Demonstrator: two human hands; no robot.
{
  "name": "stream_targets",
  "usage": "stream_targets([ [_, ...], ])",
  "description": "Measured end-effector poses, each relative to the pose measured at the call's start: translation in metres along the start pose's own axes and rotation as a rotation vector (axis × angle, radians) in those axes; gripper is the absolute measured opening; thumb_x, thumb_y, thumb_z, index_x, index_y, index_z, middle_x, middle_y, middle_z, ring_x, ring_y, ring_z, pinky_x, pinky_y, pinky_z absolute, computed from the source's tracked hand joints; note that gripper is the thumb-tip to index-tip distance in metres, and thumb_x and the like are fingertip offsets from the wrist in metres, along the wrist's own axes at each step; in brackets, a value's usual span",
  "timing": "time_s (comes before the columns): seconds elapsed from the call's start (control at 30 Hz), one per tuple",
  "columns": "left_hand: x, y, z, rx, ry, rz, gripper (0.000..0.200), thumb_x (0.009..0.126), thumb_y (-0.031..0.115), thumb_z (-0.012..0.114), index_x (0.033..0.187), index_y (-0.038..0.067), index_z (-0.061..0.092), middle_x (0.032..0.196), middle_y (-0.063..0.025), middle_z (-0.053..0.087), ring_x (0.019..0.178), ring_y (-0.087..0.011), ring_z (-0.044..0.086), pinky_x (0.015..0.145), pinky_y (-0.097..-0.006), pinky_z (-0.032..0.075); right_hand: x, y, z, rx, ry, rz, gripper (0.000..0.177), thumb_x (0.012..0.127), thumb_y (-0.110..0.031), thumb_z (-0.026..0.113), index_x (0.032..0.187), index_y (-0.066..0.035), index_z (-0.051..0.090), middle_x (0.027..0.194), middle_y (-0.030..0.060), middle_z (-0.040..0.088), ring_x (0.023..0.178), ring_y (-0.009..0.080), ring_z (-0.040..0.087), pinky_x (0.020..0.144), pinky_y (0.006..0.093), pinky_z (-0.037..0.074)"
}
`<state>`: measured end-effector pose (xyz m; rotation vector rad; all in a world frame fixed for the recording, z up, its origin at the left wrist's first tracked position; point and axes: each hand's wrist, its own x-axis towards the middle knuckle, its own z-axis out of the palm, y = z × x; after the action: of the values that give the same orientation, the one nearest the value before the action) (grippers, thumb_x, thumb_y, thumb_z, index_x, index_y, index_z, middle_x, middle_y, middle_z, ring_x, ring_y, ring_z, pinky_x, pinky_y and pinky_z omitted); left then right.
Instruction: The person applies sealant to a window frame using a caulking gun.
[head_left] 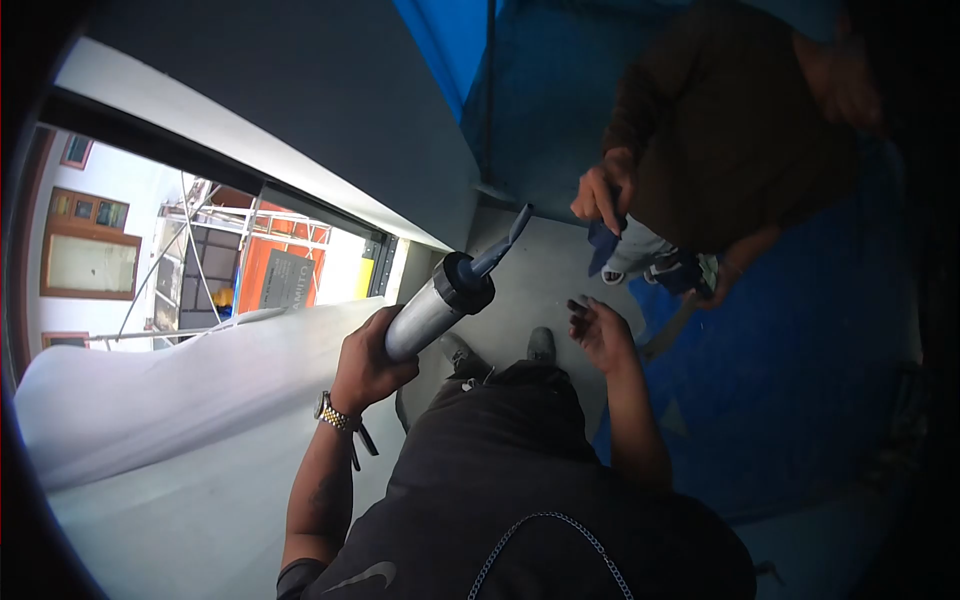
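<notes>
My left hand (368, 368), with a watch on its wrist, is wrapped around the rear of a caulking gun (425, 322). The gun has a silver barrel, a black front cap and a dark, smeared nozzle that points up and away to the right. Its handle and trigger are hidden behind my hand and arm. My right hand (603, 337) hangs in the air to the right of the gun, fingers apart and slightly bent, with dark smudges on the fingertips. Nothing shows in it.
Another person (740, 130) in a brown top stands close at the upper right, a small dark blue piece (603, 245) in one hand. An open window (220, 260) lies left, with scaffolding outside. White sheeting (170, 400) hangs below it. Blue sheeting (770, 400) covers the right side.
</notes>
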<state>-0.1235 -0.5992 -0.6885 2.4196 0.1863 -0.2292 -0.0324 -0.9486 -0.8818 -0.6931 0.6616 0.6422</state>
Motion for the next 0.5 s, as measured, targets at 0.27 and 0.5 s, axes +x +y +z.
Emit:
stream_targets([
  [0.27, 0.042, 0.006, -0.030, -0.334, 0.662, 0.086, 0.073, 0.072, 0.029, 0.092, 0.123, 0.002, 0.047, 0.111, -0.0230, 0.068, 0.102, -0.0365, 0.070, 0.087, -0.0437, 0.054, 0.015, 0.052, 0.039, -0.463, -0.407, 0.379, 0.053, 0.105, -0.041, 0.049, 0.133, 0.003, 0.055, 0.121, 0.0206, 0.068, 0.110, 0.0328, 0.065, 0.094, 0.0473, 0.051],
  [0.5, 0.055, -0.015, -0.017, -0.952, 0.605, 0.067, 0.083, 0.076, 0.029, 0.091, 0.135, 0.004, 0.039, 0.119, -0.0149, 0.064, 0.107, -0.0244, 0.067, 0.093, -0.0388, 0.056, 0.005, 0.049, 0.074, 0.135, -0.565, 0.700, 0.065, 0.107, -0.051, 0.040, 0.140, 0.004, 0.049, 0.124, 0.0217, 0.067, 0.092, 0.0346, 0.072, 0.085, 0.0513, 0.056],
])
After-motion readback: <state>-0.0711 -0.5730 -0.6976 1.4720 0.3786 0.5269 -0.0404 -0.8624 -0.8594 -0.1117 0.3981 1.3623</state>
